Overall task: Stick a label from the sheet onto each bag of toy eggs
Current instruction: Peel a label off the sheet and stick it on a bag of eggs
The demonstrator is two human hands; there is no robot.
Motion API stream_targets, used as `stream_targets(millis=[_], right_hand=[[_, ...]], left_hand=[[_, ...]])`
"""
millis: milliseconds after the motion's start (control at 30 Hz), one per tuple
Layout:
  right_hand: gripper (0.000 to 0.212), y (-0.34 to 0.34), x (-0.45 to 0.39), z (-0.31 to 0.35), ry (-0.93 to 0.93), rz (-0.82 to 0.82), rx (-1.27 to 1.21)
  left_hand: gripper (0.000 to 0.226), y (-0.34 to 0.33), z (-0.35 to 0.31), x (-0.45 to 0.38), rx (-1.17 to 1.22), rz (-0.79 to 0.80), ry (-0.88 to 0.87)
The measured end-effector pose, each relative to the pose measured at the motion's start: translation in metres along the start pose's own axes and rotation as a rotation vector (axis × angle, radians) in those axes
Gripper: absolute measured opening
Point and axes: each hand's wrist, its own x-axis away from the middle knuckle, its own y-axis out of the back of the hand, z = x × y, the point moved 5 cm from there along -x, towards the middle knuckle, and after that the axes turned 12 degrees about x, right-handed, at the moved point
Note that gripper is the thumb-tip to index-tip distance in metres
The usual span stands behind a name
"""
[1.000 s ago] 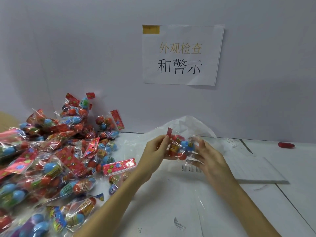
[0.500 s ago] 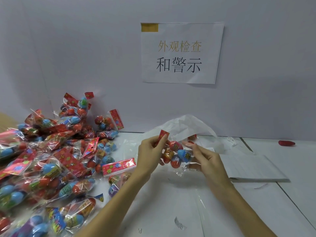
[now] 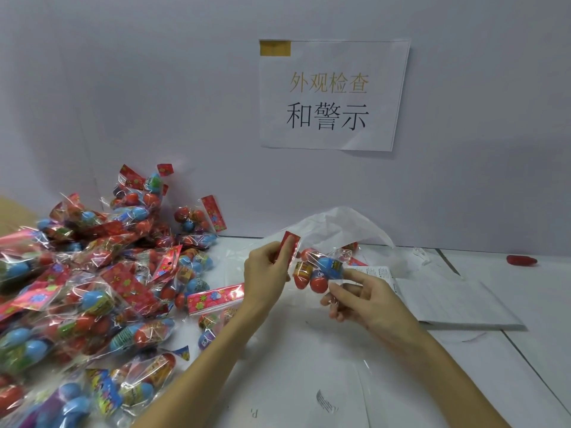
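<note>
Crinkly clear bag (image 3: pixel 321 270) of glossy eggs: left hand (image 3: pixel 265 273) pinches its red header, right hand (image 3: pixel 364 301) pinches its film.

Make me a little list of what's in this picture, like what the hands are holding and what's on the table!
left hand: pinches the red top strip of a bag of toy eggs
right hand: fingers curled, touching the clear plastic at the bag's lower end
bag: held up above the table, red and blue eggs inside
pile of bags: on the left of the table
label sheets: flat on the table, right of the hands
paper sign: on the wall
small red thing: far right, too small to tell
</note>
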Motion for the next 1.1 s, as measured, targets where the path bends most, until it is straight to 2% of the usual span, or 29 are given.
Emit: stream_targets(millis=[100, 200, 267, 333, 367, 400, 467, 533, 600, 667, 767, 833, 967, 1033, 1100], right_hand=[[0.027, 0.003, -0.001, -0.005, 0.021, -0.075, 0.048], [0.037, 0.012, 0.001, -0.004, 0.147, -0.283, 0.263], [0.041, 0.014, 0.006, 0.005, 0.283, -0.389, 0.421], [0.042, 0.012, 0.010, 0.013, 0.383, -0.440, 0.577], [0.043, 0.010, 0.012, 0.016, 0.412, -0.457, 0.641], [0.046, 0.009, 0.013, 0.018, 0.428, -0.458, 0.659], [0.050, 0.008, 0.013, 0.018, 0.413, -0.412, 0.499], [0.040, 0.010, 0.009, 0.014, 0.304, -0.370, 0.215], [0.050, 0.009, 0.005, 0.006, 0.159, -0.318, 0.027], [0.053, 0.009, 0.000, -0.002, 0.075, -0.251, -0.053], [0.042, 0.008, -0.002, -0.007, 0.064, -0.170, -0.112], [0.036, 0.007, -0.002, -0.007, 0.073, -0.154, -0.105], [0.030, -0.002, -0.001, -0.009, 0.042, -0.015, -0.032], [0.029, -0.007, 0.000, -0.009, 0.007, 0.085, -0.002], [0.038, -0.006, 0.001, -0.006, -0.014, 0.071, 0.013]], left_hand=[[0.040, -0.001, 0.000, 0.003, -0.059, -0.020, -0.030], [0.044, 0.000, -0.006, 0.007, -0.159, -0.089, -0.107], [0.055, -0.007, -0.005, 0.008, 0.043, -0.020, 0.048], [0.069, -0.015, -0.001, 0.010, 0.359, 0.060, 0.361], [0.067, -0.018, 0.000, 0.011, 0.427, 0.090, 0.436], [0.057, -0.018, 0.001, 0.010, 0.443, 0.116, 0.440], [0.038, -0.017, 0.003, 0.011, 0.501, 0.132, 0.389], [0.034, -0.016, 0.004, 0.012, 0.589, 0.142, 0.400], [0.042, -0.020, 0.003, 0.013, 0.635, 0.187, 0.419], [0.057, -0.023, -0.001, 0.013, 0.618, 0.239, 0.422], [0.064, -0.025, -0.003, 0.014, 0.658, 0.303, 0.461], [0.059, -0.021, -0.003, 0.011, 0.692, 0.259, 0.464], [0.050, -0.008, 0.003, 0.003, 0.611, 0.088, 0.366], [0.050, -0.008, 0.003, 0.003, 0.559, 0.073, 0.308], [0.052, -0.008, -0.002, 0.003, 0.490, 0.112, 0.239]])
